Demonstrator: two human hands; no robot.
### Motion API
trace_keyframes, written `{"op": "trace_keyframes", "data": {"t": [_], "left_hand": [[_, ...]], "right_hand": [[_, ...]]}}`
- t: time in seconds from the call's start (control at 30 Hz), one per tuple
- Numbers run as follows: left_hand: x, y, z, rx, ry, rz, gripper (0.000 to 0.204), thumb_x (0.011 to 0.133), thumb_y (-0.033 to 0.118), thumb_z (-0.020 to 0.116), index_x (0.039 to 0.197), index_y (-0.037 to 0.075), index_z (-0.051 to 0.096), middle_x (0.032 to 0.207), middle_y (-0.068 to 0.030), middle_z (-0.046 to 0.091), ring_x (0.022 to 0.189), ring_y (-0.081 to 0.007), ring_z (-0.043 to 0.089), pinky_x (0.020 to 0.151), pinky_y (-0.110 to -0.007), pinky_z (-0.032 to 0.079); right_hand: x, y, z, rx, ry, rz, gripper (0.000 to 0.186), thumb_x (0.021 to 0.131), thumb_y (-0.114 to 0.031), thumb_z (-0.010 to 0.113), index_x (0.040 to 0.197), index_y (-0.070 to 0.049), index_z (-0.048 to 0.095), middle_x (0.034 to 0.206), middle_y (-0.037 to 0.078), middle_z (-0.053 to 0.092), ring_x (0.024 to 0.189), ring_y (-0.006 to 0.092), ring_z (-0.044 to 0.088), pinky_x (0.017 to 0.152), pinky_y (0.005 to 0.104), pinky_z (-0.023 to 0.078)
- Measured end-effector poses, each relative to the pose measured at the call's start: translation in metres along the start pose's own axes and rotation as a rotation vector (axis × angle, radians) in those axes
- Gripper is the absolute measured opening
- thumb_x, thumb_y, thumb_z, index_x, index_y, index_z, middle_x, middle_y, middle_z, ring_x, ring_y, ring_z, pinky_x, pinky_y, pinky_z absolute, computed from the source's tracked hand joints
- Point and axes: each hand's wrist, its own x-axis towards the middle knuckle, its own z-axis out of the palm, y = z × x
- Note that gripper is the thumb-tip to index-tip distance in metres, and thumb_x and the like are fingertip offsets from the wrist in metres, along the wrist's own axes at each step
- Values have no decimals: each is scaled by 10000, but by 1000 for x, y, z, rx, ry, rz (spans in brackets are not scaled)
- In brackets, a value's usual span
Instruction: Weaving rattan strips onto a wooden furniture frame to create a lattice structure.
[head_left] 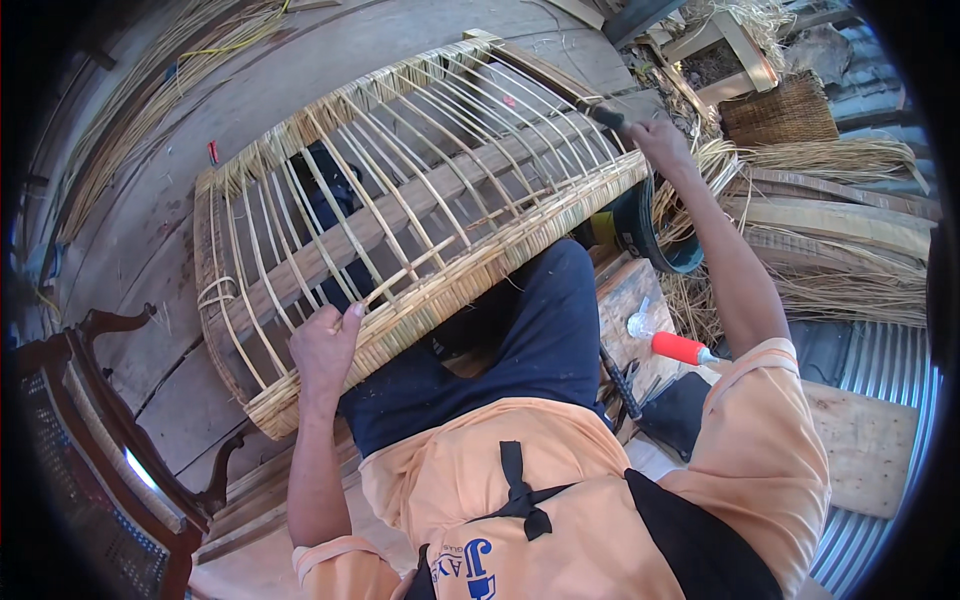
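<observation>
A wooden frame [500, 255] wrapped along its rails with straw-coloured strands, with pale cane strips strung across, lies over my lap. My left hand [325, 345] is closed around a cane strip [395, 280] at the near rail, left of the frame's middle, thumb upward. My right hand [655, 140] is closed on a dark-handled tool [610, 116] at the frame's upper right corner; the tool's tip is hard to make out against the wood.
Below my right arm are a red cylinder [678, 348] and a plywood board [855, 450]. A dark wooden chair piece [170, 550] stands at lower left. Straw bundles [840, 160], curved planks [830, 215] and a dark bucket [675, 255] sit at right, on weathered floorboards [150, 250].
</observation>
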Motion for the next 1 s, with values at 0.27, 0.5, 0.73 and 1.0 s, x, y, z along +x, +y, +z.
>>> {"op": "trace_keyframes", "data": {"t": [0.27,0.5,0.73,1.0], "left_hand": [[-2,7,-1,147,7,91,440,821,388,653,592,38,516,588,-163,543,572,-382,549,551,-455,431],[-4,9,-2,167,43,23,459,815,418,651,593,37,522,588,-164,553,599,-391,563,569,-467,434],[4,7,-4,102,-71,-48,472,816,430,645,605,21,539,583,-187,550,607,-410,554,576,-473,423],[4,18,-18,306,-150,45,448,846,445,590,637,48,593,634,-157,608,657,-365,621,595,-463,482]], "right_hand": [[0,4,-6,8,116,5,413,867,-408,558,879,-10,670,885,254,644,880,402,623,783,457,470],[-9,-11,-13,6,77,19,452,892,-426,498,886,-7,668,832,261,638,839,428,611,762,452,461],[-13,-15,15,57,-260,-217,456,867,-422,572,750,16,624,553,131,497,537,184,495,562,384,409],[-38,-62,8,194,-189,-107,375,861,-377,605,813,-11,673,562,-17,469,510,98,436,468,305,353]]}}
